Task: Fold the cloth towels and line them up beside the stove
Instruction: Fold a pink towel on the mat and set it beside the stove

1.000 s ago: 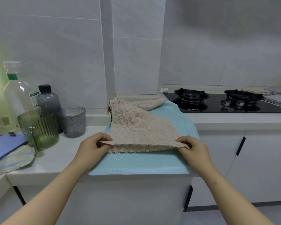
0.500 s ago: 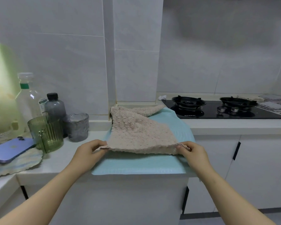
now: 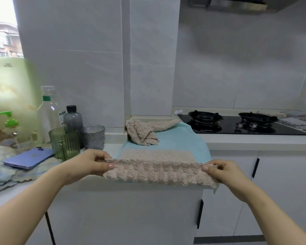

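A beige fluffy towel (image 3: 157,167) is stretched between my hands above the counter's front edge. My left hand (image 3: 88,165) pinches its left corner and my right hand (image 3: 224,172) pinches its right corner. The towel's far part lies on a light blue mat (image 3: 182,138). A second beige towel (image 3: 143,131) lies crumpled at the back of the mat, by the wall. The black gas stove (image 3: 237,124) sits to the right, with folded grey towels (image 3: 297,119) lined up beyond it at the far right.
Left of the mat stand a green ribbed glass (image 3: 64,144), a grey glass (image 3: 93,137), a dark bottle (image 3: 72,119) and a clear bottle (image 3: 49,110). A purple phone (image 3: 29,158) lies on a pale cloth (image 3: 16,172). White cabinets are below.
My hands have lifted the towel's near edge and pulled it toward me, off the crumpled towel at the back. The camera has tilted up.
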